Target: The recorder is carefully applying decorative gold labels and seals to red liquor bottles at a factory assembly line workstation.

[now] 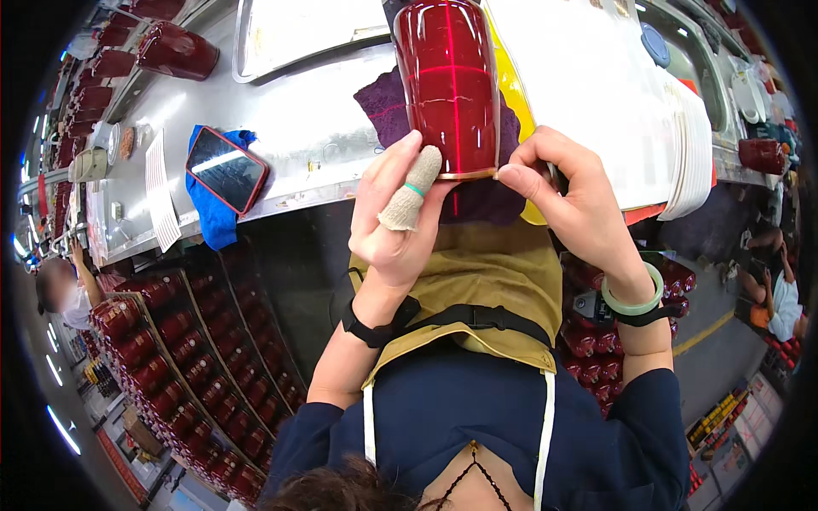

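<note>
A glossy dark red jar (452,94) lies on a purple cloth (383,106) at the table's near edge, its near end toward me. Bright red light lines cross on its surface. Along its near rim runs a thin gold-tan band (467,176). My left hand (396,209) is closed against the left side of that rim; one finger wears a pale cloth finger cover (411,192) with a green band round it. At the rim's right end, thumb and forefinger of my right hand (562,183) are pinched together. What they grip is too small to make out.
Left on the metal table (315,128), a phone (227,170) rests on a blue cloth (213,217). White sheets (596,94) are stacked at the right. Another red jar (177,51) stands far left. Racks of red jars (183,349) fill the lower left. People are at both sides.
</note>
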Motion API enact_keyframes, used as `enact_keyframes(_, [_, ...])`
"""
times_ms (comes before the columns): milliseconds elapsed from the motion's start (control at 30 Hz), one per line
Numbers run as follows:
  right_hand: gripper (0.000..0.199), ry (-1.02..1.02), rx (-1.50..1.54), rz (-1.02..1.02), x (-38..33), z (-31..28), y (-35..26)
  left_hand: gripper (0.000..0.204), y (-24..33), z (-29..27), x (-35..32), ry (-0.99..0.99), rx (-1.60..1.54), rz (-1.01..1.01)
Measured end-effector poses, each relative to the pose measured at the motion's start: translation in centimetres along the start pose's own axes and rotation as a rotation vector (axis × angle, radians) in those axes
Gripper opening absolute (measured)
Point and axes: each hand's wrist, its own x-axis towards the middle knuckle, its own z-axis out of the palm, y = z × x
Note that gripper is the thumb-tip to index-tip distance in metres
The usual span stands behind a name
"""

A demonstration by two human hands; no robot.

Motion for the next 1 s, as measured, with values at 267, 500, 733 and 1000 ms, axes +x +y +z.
enact_keyframes(267, [0.016,-0.016,0.079,-0.067,-0.1,-0.2,-1.8,0.042,-0.1,0.6,-1.8,0.068,-0.123,-0.129])
enact_keyframes(500, [0.015,-0.042,0.161,-0.123,0.0,-0.5,-3.0,0.040,-0.1,0.6,-1.3,0.059,-0.001,-0.047])
enact_keyframes(733, [0.016,0.029,-0.034,-0.099,-0.8,-1.8,-0.7,0.042,-0.4,0.3,-1.1,0.030,0.099,0.100])
enact_keyframes(1000, [0.020,0.091,-0.097,0.015,-0.6,-1.3,1.1,0.045,-0.2,0.3,-1.1,-0.002,0.141,0.119])
